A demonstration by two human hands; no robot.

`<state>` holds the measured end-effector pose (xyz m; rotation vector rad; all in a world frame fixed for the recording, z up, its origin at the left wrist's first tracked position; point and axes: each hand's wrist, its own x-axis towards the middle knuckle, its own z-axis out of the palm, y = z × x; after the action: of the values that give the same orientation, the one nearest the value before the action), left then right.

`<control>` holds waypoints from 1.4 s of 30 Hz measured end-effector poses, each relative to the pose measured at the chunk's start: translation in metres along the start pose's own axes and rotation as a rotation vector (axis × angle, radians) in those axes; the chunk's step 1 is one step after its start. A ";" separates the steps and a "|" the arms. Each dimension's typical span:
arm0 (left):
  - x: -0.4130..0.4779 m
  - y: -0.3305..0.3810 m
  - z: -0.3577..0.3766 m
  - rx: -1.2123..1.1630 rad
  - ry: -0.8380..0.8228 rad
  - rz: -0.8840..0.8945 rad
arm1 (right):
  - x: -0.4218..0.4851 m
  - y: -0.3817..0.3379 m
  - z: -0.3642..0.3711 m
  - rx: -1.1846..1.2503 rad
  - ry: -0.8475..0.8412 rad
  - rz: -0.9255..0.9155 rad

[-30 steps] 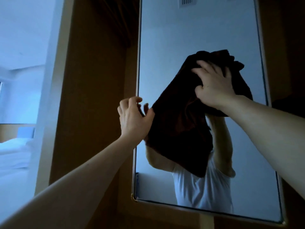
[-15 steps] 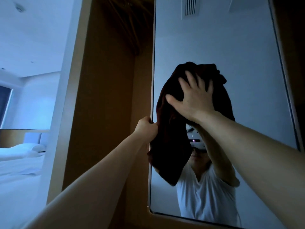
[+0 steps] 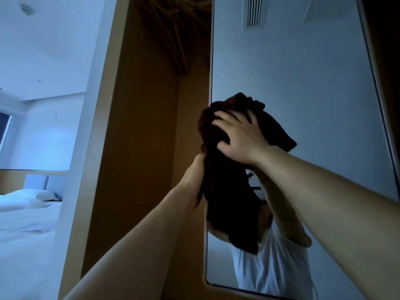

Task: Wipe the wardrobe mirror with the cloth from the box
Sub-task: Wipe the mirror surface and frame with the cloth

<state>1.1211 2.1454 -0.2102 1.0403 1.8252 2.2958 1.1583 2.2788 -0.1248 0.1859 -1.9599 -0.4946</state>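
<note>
Right hand (image 3: pixel 238 138) spread out, pressing the dark cloth (image 3: pixel 227 208) on the mirror (image 3: pixel 303 72); left hand (image 3: pixel 195 171) at its left edge, fingers hidden.

Dim bluish light, wide-angle edge distortion
</note>
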 end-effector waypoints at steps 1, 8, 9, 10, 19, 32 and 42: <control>0.002 0.000 -0.001 -0.033 -0.002 -0.009 | 0.009 -0.002 -0.001 0.017 0.008 0.039; 0.003 -0.003 -0.010 -0.152 0.067 -0.122 | -0.036 -0.026 0.025 -0.030 0.051 0.057; 0.002 -0.001 -0.008 -0.168 0.087 -0.123 | -0.052 -0.035 0.031 -0.041 0.052 0.058; 0.001 0.001 -0.007 -0.179 0.106 -0.128 | -0.070 -0.045 0.038 -0.044 0.050 0.062; -0.004 -0.005 0.022 0.193 0.268 -0.049 | -0.189 -0.096 0.081 0.025 -0.168 -0.048; -0.005 -0.024 0.042 0.390 0.360 0.108 | -0.098 0.074 -0.009 -0.135 0.118 0.162; -0.026 -0.038 0.052 0.556 0.419 0.128 | -0.146 0.050 0.015 -0.102 0.170 0.164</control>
<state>1.1533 2.1908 -0.2510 0.7610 2.7465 2.2549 1.2118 2.3779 -0.2309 0.0021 -1.7622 -0.4549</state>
